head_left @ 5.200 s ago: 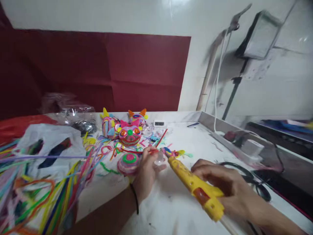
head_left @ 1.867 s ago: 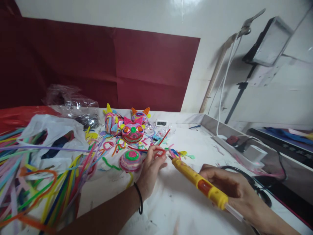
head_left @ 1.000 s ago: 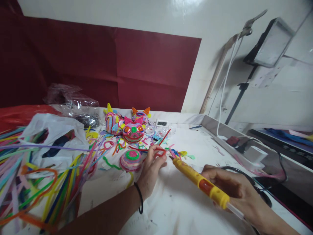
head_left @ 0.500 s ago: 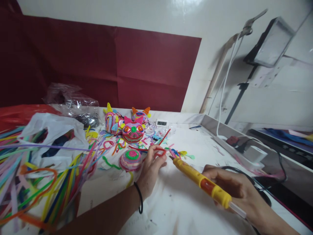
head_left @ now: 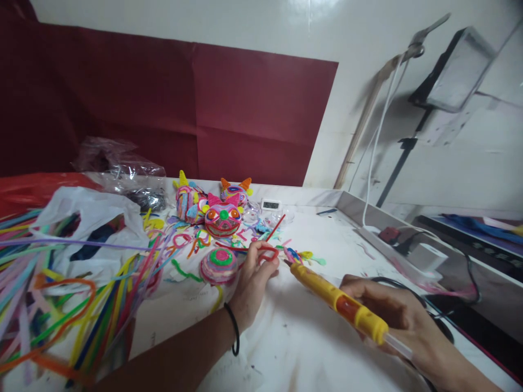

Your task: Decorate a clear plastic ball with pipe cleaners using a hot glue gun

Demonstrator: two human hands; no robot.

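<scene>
Glue gun points toward red pipe cleaner.

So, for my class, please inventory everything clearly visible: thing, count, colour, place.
Table: one, white, foreground
Glue gun: one, yellow, right of centre
Bent strip: at least one, red, centre
Eared heads: three, multicoloured, table's back
Coiled dome: one, pinkish, centre left
Loose strips: many, mixed, left
Small pieces: many, mixed, centre
Carrier bag: one, white, left
Clear bag: one, transparent, back left
Red plastic: one, red, left
Wall sheet: one, maroon, back
Display: one, white, back centre
Power strip: one, white, right
Light panel: one, pale, upper right
Wristband: one, black, lower centre
Left grip: one, bare, holding bent strip
Right grip: one, bare, holding glue gun
</scene>
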